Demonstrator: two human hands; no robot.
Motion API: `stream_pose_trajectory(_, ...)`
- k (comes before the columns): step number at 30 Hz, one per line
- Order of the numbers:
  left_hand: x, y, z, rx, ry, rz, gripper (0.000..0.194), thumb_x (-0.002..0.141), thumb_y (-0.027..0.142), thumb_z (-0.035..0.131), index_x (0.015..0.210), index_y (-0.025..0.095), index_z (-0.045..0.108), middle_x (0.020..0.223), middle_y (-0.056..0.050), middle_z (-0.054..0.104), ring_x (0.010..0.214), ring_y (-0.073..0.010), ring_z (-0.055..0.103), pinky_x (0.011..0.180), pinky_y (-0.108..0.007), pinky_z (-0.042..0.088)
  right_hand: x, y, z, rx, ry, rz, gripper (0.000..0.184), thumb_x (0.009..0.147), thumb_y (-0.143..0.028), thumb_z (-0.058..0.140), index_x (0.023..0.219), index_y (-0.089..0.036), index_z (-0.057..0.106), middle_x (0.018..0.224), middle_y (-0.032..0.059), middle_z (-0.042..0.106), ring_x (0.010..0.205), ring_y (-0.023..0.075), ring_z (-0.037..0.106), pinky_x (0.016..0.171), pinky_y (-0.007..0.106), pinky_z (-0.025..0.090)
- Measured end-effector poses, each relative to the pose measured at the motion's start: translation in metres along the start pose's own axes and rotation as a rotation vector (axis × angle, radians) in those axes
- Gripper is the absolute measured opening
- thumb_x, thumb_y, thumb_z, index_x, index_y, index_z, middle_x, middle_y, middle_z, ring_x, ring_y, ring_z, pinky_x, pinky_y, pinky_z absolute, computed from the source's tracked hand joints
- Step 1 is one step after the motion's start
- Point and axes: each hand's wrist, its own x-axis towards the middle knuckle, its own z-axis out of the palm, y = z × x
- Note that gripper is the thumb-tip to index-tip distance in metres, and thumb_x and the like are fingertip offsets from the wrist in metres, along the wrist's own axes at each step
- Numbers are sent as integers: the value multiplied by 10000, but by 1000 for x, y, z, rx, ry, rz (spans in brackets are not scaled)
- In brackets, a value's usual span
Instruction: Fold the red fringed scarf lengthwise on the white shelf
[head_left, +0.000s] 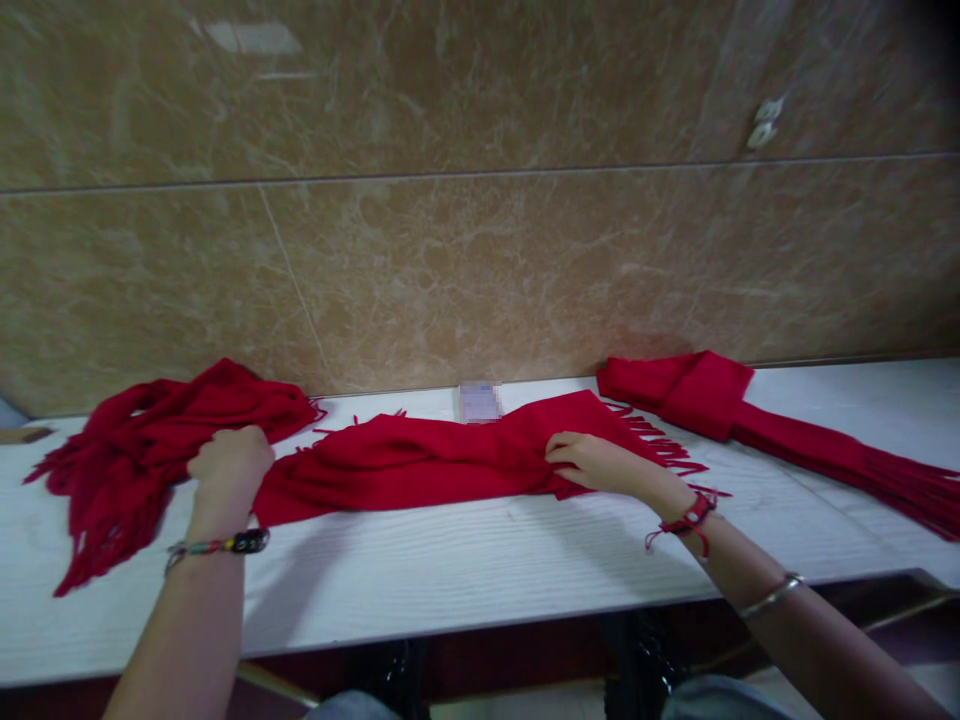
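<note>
A red fringed scarf lies stretched sideways across the white table, with folds along its length. My right hand is on its right part, fingers bent and pinching the cloth near the fringed end. My left hand is closed at the scarf's left end, where a second, crumpled red scarf lies right behind and beside it. The left fingertips are partly hidden and blurred; they grip red cloth, though I cannot tell for certain which scarf it belongs to.
A folded red scarf with a long fringed tail lies at the right. A small blurred card-like item sits at the back of the white table, against the brown marble-look wall. Sockets are on the wall.
</note>
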Motion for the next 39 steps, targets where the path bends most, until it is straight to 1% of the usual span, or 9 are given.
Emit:
stream_pose_trajectory(2,-9,28,3,126,27,44,361,751,186,429,1074,102,566,1090,-227,535,1017,-405,500,722,-514,436,0,-1,-1,-7,-2,2,218,800,-125,498,937,-158,664,994,88,621,901,174,583,839,298,448)
stream_pose_trajectory(6,-32,106,12,-71,-71,714,411,767,194,472,1175,158,506,1284,-147,429,1180,-278,397,946,-421,354,0,-3,-5,-33,-6,-14,225,804,-128,495,960,-153,656,998,90,628,917,175,580,846,300,443)
stream_pose_trajectory(8,-49,138,14,-186,-129,982,331,791,209,471,1113,197,544,1219,-93,489,1138,-218,436,957,-365,350,-1,-4,-6,-23,16,-11,242,806,-132,497,999,-153,640,1000,87,632,923,172,579,843,297,442)
stream_pose_trajectory(12,-92,179,17,-254,-201,1267,273,817,346,507,1043,201,556,1036,-65,559,926,-183,553,815,-285,424,-7,-2,-10,78,70,-5,276,798,-150,522,1059,-153,610,1008,80,638,925,165,579,832,289,443)
stream_pose_trajectory(15,-118,196,21,-137,-107,1321,307,807,392,530,1040,192,538,1025,-90,569,908,-215,562,761,-302,430,-14,-2,-15,155,83,3,293,792,-164,535,1078,-173,597,1026,71,632,929,158,578,836,292,439)
stream_pose_trajectory(20,-131,215,32,-7,34,1309,188,839,223,473,1012,174,527,1004,-103,581,896,-221,570,749,-319,427,-22,-7,-23,222,94,9,373,738,-223,616,1104,-172,559,1073,71,603,974,169,554,855,297,422)
stream_pose_trajectory(29,-110,220,33,-177,-150,1163,296,851,87,327,1085,182,481,956,-82,624,840,-183,605,707,-279,444,-37,-11,-24,172,69,25,273,769,-122,545,1037,-166,572,991,60,630,880,161,579,786,268,435)
stream_pose_trajectory(36,-139,243,18,-92,36,1369,205,793,312,548,946,174,545,1025,-102,543,890,-223,554,728,-325,447,-41,6,-17,122,120,70,215,785,-107,540,984,-142,614,943,74,654,859,169,596,784,272,440)
stream_pose_trajectory(39,-145,248,21,-58,116,1361,103,795,222,539,878,165,563,954,-82,556,877,-213,544,722,-329,445,-42,9,-13,65,124,46,190,776,-64,527,907,-133,645,866,75,657,807,171,597,747,269,448)
